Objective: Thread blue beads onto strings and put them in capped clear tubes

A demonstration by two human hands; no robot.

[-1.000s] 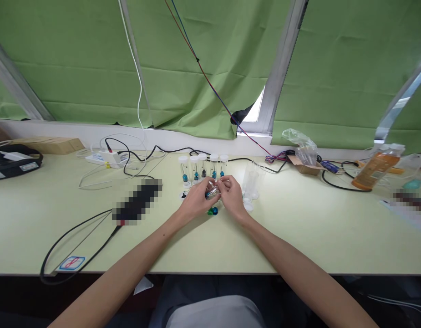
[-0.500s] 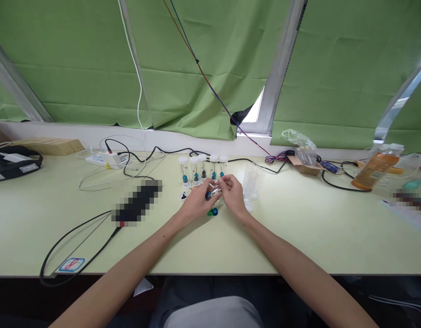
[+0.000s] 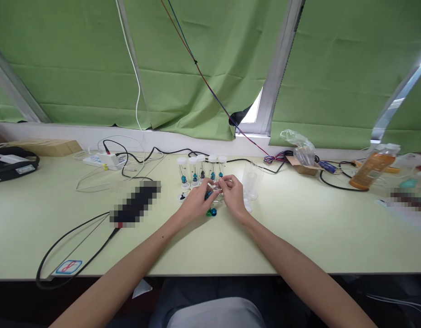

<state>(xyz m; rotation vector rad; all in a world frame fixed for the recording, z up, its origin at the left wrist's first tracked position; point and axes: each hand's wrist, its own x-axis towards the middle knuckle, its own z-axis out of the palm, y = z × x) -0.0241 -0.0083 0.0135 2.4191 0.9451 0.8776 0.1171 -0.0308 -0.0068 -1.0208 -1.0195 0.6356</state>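
Note:
My left hand [image 3: 197, 198] is closed round a small clear, shiny piece with a blue part [image 3: 208, 195] at its left end. At the other end of that piece, my right hand [image 3: 233, 193] pinches with thumb and forefinger; what lies between those fingertips is too small to make out. Just below the hands, a shiny blue ball [image 3: 214, 212] and a green ball [image 3: 208, 212] lie on the table. Behind them stands a row of clear tubes [image 3: 182, 169] with white caps, each containing a small dark or teal piece. Clear tubes [image 3: 252, 181] stand right of my right hand.
White caps [image 3: 247, 206] lie beside my right wrist, and a white disc with a black mark [image 3: 182, 197] is at the left. A blurred black device [image 3: 137, 202] with a cable is farther left. An orange bottle [image 3: 374, 168] and small cardboard box [image 3: 304, 167] are at the right.
The view has shifted slightly. Both hands stay together at the same spot, and the clear piece between them shows less than before.

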